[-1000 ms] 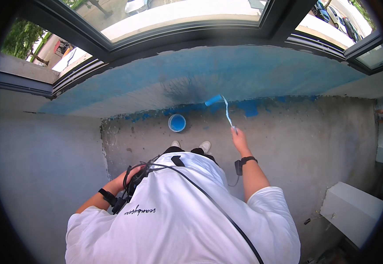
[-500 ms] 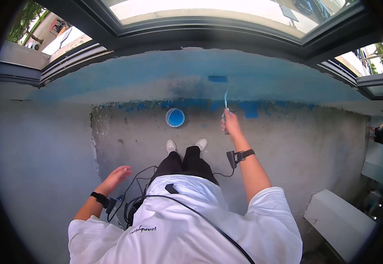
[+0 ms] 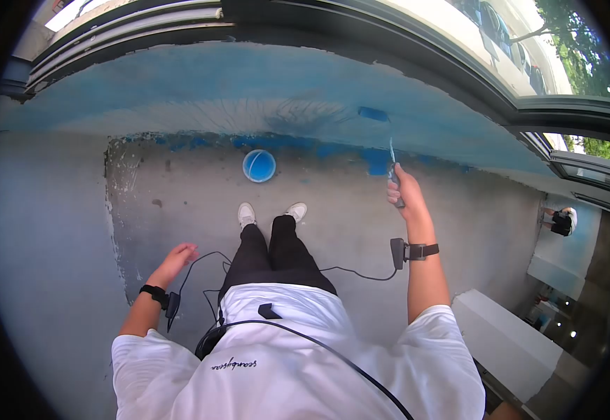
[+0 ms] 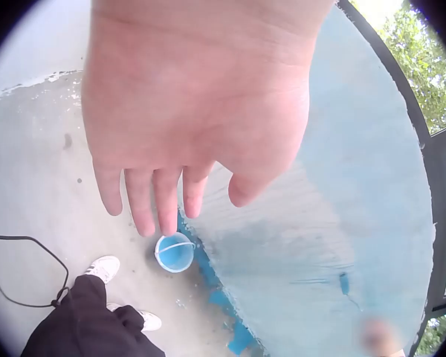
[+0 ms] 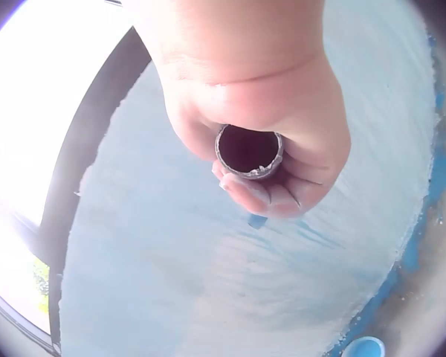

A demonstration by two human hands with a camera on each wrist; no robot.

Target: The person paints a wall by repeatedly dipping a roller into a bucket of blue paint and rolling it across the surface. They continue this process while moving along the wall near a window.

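Note:
My right hand (image 3: 404,189) grips the dark handle of a paint roller, with the fingers wrapped around it. The handle's hollow end (image 5: 253,176) faces the right wrist camera. At the far end of the thin frame, the blue roller head (image 3: 373,113) is against the low wall (image 3: 200,77), partly painted light blue. Dark streaks run over a paler patch of that wall. My left hand (image 3: 177,257) hangs free at my side, its fingers (image 4: 162,197) extended and holding nothing. A bucket (image 4: 175,265) of blue paint stands on the floor ahead of my feet.
Dark window frames (image 3: 452,77) run above the wall. Blue paint patches (image 3: 377,161) mark the floor's edge. A black cable (image 3: 361,276) hangs between my waist and right wrist. At right stand a white box-like block (image 3: 508,336) and, farther off, another person (image 3: 564,221).
My view has turned to the right. The right hand has reached forward, bringing the roller onto the wall and rightward. My left hand has come away from the black pouch at my waist.

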